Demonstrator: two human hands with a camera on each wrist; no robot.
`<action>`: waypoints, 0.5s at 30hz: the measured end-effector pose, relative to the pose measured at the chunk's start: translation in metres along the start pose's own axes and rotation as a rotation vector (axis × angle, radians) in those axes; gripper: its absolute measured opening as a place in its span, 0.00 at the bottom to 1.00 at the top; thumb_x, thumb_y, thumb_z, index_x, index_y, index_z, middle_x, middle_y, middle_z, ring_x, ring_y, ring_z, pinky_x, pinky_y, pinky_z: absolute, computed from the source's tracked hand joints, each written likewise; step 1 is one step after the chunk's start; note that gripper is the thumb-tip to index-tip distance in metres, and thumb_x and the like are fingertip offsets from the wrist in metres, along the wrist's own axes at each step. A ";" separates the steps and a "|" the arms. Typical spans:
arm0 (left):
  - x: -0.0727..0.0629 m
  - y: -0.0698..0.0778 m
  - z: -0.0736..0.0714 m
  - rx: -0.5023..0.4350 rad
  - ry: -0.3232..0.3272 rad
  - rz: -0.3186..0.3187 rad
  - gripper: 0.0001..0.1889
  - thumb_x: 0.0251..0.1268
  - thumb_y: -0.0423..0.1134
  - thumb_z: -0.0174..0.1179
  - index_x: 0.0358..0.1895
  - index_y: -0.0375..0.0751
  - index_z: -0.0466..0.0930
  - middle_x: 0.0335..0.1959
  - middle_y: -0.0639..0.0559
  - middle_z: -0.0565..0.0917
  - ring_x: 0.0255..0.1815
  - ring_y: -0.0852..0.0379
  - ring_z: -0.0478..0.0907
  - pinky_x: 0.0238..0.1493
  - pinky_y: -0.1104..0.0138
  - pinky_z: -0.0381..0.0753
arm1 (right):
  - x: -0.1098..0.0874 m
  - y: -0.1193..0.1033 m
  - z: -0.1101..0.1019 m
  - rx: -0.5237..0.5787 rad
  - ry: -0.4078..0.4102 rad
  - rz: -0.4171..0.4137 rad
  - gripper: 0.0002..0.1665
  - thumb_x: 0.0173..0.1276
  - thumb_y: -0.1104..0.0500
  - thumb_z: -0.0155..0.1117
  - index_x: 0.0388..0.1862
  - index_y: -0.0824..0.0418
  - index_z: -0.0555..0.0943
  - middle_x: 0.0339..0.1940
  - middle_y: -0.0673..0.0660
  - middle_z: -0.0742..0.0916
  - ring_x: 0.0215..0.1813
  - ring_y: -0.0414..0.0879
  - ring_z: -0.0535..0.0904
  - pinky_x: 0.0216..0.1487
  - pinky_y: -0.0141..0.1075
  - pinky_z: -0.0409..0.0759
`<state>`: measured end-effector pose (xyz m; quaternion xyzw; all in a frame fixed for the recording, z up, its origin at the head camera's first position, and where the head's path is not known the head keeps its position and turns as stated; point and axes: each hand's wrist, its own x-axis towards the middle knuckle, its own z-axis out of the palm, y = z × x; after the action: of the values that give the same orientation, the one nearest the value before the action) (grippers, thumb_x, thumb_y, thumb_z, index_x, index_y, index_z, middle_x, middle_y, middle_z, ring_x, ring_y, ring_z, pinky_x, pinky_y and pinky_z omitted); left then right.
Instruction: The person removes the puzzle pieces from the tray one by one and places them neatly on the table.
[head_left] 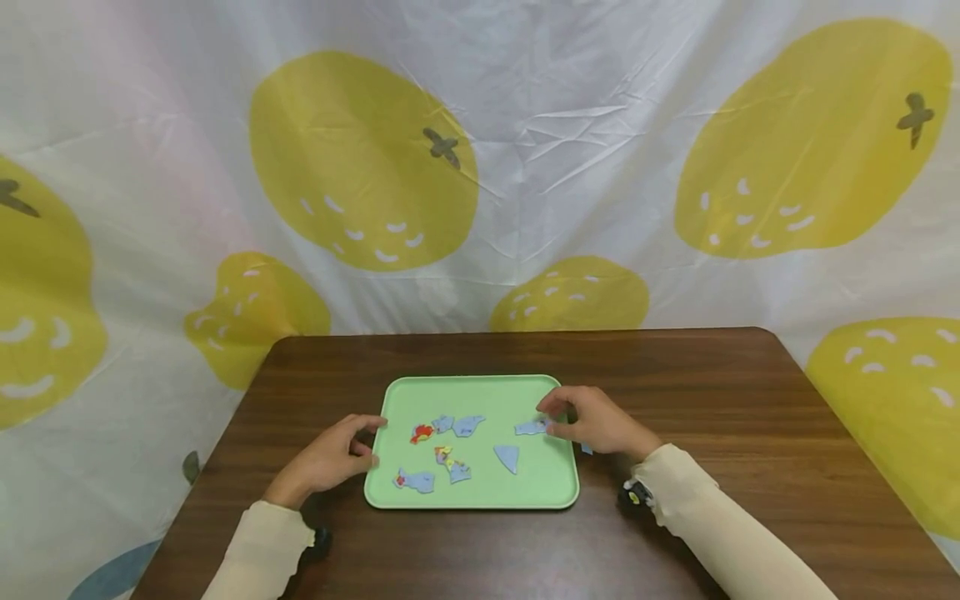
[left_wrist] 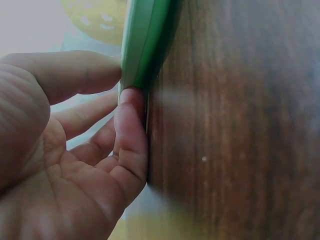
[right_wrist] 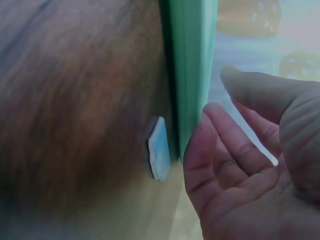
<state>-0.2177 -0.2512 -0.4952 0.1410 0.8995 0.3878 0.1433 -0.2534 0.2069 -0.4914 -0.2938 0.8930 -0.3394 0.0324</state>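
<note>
Fingers and thumb of the left hand [head_left: 326,458] rest spread against the left rim of the green tray [head_left: 472,503]; the right hand [head_left: 600,421], thumb and fingertips also parted, reaches a blue piece [head_left: 529,427] inside the right rim, contact unclear. A bumped rim could jolt the loose pieces [head_left: 423,482], and a dropping right palm might brush the stray piece [head_left: 587,448] on the table [head_left: 712,375] beside the tray.

No text, label, brand or number can be read
Small printed marks are seen on the blue pieces [head_left: 467,427] but are too fine to be made out; the pale mark on the black wrist device [head_left: 628,498] is likewise illegible
</note>
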 end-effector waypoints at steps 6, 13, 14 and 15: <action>0.000 0.002 -0.001 -0.008 -0.003 -0.003 0.30 0.71 0.33 0.68 0.75 0.39 0.72 0.69 0.35 0.74 0.52 0.51 0.83 0.44 0.65 0.82 | 0.005 0.003 0.006 -0.044 -0.010 -0.011 0.19 0.66 0.60 0.79 0.55 0.54 0.88 0.44 0.49 0.91 0.47 0.44 0.86 0.49 0.39 0.83; -0.001 0.004 0.000 -0.010 0.000 -0.027 0.30 0.71 0.34 0.69 0.74 0.41 0.74 0.69 0.36 0.75 0.52 0.52 0.82 0.45 0.63 0.82 | 0.007 0.005 0.009 -0.054 -0.004 -0.030 0.19 0.61 0.65 0.80 0.52 0.54 0.89 0.39 0.47 0.90 0.42 0.41 0.83 0.45 0.35 0.81; -0.002 0.005 0.000 -0.014 0.000 -0.031 0.30 0.71 0.34 0.68 0.74 0.42 0.74 0.69 0.36 0.75 0.52 0.51 0.82 0.45 0.62 0.82 | 0.007 0.005 0.009 -0.056 -0.001 -0.034 0.20 0.61 0.65 0.80 0.52 0.54 0.89 0.39 0.47 0.90 0.42 0.41 0.83 0.45 0.35 0.80; -0.002 0.005 -0.001 -0.016 -0.001 -0.034 0.30 0.71 0.34 0.68 0.74 0.42 0.73 0.69 0.36 0.74 0.52 0.51 0.82 0.45 0.62 0.81 | 0.008 0.005 0.009 -0.060 0.001 -0.043 0.20 0.61 0.66 0.80 0.52 0.54 0.89 0.39 0.47 0.90 0.41 0.40 0.83 0.44 0.35 0.80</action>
<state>-0.2152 -0.2488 -0.4906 0.1247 0.8986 0.3925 0.1514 -0.2599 0.2003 -0.5004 -0.3137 0.8962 -0.3134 0.0159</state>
